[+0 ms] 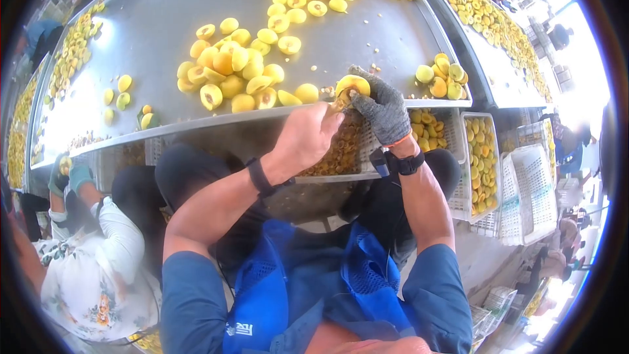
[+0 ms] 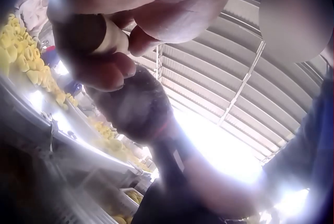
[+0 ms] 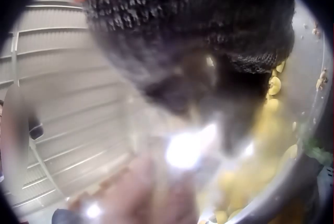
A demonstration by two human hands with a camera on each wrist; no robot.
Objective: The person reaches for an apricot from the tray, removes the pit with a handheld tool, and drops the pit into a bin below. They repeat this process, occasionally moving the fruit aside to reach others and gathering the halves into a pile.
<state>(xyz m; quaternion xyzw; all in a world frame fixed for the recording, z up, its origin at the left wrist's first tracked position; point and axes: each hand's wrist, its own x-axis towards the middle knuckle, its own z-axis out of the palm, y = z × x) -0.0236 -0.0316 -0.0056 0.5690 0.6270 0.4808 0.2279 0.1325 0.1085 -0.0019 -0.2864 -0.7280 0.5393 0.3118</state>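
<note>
My gloved right hand (image 1: pixel 383 106) grips a halved yellow peach (image 1: pixel 354 83) at the near edge of the metal table; its cut face has a brown center. My bare left hand (image 1: pixel 303 139) meets it from the left with fingers curled, pinching a small brownish object (image 1: pixel 341 100) against the fruit. In the left wrist view, a pale band (image 2: pixel 116 39) shows between the bare fingers; I cannot tell what kind of thing it is. The gray knit glove (image 3: pixel 193 31) fills the top of the right wrist view, where the fruit is hidden or blurred.
Peach halves (image 1: pixel 226 59) lie piled on the metal table (image 1: pixel 154 26), with a smaller group (image 1: pixel 444 77) at right. Below its edge are a tray of brown pits (image 1: pixel 341 147) and crates of peaches (image 1: pixel 481 164). Another worker (image 1: pixel 98 255) sits at left.
</note>
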